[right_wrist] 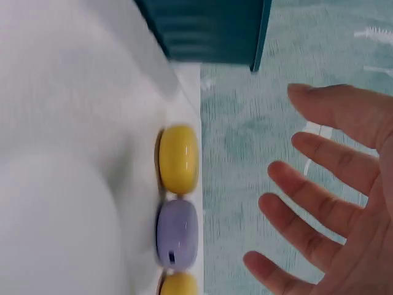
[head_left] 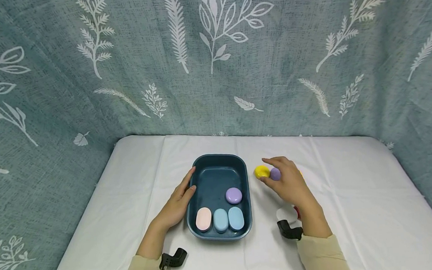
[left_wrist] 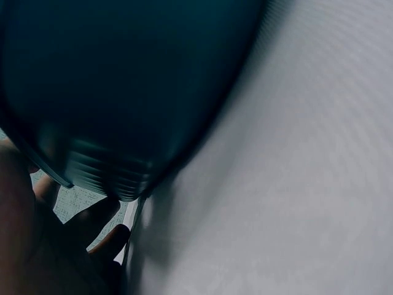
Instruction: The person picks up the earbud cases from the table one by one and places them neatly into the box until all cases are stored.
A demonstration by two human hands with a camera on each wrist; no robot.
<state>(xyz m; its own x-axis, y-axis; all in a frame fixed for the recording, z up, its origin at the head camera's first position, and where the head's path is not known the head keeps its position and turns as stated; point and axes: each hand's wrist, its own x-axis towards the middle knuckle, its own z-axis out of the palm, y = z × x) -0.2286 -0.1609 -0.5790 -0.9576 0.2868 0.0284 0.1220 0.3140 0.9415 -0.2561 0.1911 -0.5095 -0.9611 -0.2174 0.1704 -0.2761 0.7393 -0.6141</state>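
Note:
My left hand (head_left: pixel 174 208) rests against the left side of a dark teal tray (head_left: pixel 218 161), fingers extended along its wall and thumb at the rim. Inside the tray lie a round purple piece (head_left: pixel 233 196), a pink oval piece (head_left: pixel 203 218) and two light blue oval pieces (head_left: pixel 236 218), all glossy. My right hand (head_left: pixel 291 183), fingers spread and holding nothing, hovers right of the tray. Near its thumb and fingertips sit a round yellow piece (right_wrist: pixel 178 160) and a purple one (right_wrist: pixel 177 233) with a small dark slot. Another yellow piece (right_wrist: pixel 179 284) stands beyond, mostly hidden in the head view.
Beneath my right wrist are a round white piece (head_left: pixel 287 214) and a red one (head_left: pixel 297 212), partly hidden by the wrist. A white cloth (head_left: pixel 146 165) covers the table. Leaf-patterned green curtains (head_left: pixel 213 97) hang around its back and sides.

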